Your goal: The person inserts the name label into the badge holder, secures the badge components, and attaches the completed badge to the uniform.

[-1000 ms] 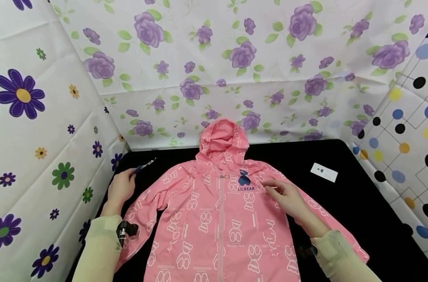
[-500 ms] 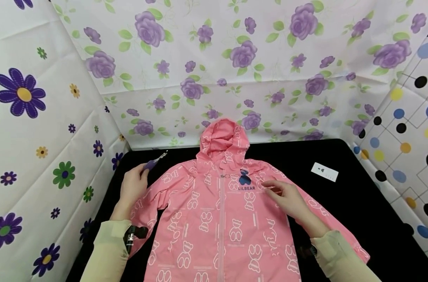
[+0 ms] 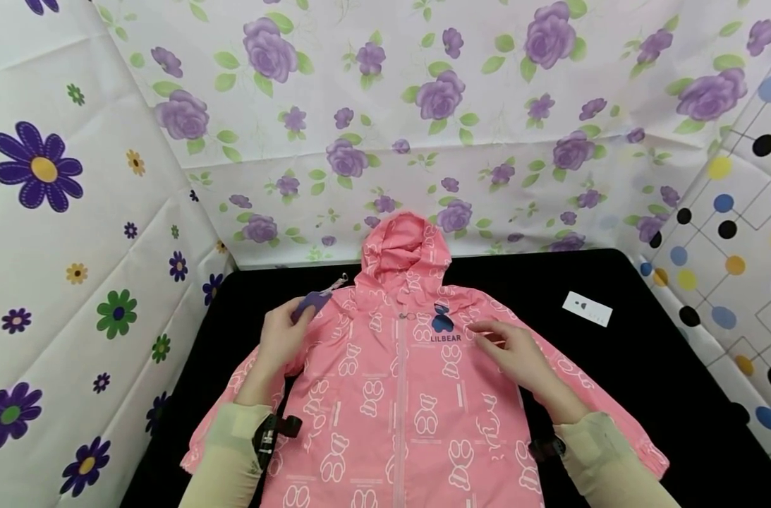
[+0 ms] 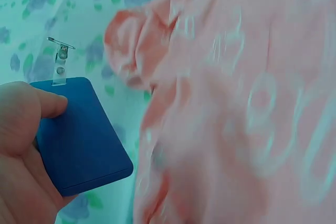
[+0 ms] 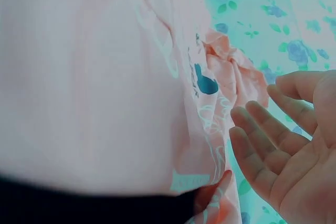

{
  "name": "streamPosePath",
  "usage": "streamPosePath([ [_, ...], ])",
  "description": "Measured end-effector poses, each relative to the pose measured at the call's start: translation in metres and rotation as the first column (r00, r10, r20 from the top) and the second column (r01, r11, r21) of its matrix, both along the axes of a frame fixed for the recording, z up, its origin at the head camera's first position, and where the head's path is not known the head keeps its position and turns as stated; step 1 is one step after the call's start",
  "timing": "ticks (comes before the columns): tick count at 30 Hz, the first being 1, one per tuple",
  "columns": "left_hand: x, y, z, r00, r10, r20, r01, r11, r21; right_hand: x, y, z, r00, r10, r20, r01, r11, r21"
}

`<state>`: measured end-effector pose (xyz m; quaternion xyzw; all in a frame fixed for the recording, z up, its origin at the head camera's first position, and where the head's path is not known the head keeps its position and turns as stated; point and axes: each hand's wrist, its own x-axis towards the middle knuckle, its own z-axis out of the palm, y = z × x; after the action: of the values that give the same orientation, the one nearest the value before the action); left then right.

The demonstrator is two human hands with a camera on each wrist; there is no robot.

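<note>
Blue badge holder; pink hooded jacket.
My left hand pinches the badge holder; right hand, fingers loosely bent, holds nothing near the LILBEAR lettering.

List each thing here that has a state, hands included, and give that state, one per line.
Left hand: gripping the badge
Right hand: fingers loosely bent, holding nothing
Badge: tilted, in hand
Pin: open or fastened, too small to tell
Jacket: spread out, front up
Hood: opened out
Zip: looks closed where visible
Card: flat on the table
</note>
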<state>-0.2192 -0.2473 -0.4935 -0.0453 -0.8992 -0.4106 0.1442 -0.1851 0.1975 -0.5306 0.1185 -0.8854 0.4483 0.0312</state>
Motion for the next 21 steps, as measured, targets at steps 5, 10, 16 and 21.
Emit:
streamPosePath([
  [5,0.006,0.029,-0.005,0.998,-0.037,0.053,0.032,0.995,0.093,-0.002,-0.004,0.0,1.0,0.014,-0.01,-0.014,1.0,-0.013],
  [10,0.012,0.053,-0.007,0.993,-0.073,0.094,0.061,0.99,0.13,-0.003,-0.006,0.002,1.0,0.02,-0.018,-0.02,0.999,-0.025],
  [16,0.014,0.072,-0.006,0.987,-0.125,0.098,0.101,0.971,0.219,-0.004,-0.008,0.002,0.999,0.02,-0.025,-0.02,0.999,-0.025],
  [21,0.017,0.087,-0.005,0.977,-0.17,0.128,0.121,0.939,0.322,-0.004,-0.011,0.006,1.0,0.019,-0.023,-0.019,0.999,-0.028],
])
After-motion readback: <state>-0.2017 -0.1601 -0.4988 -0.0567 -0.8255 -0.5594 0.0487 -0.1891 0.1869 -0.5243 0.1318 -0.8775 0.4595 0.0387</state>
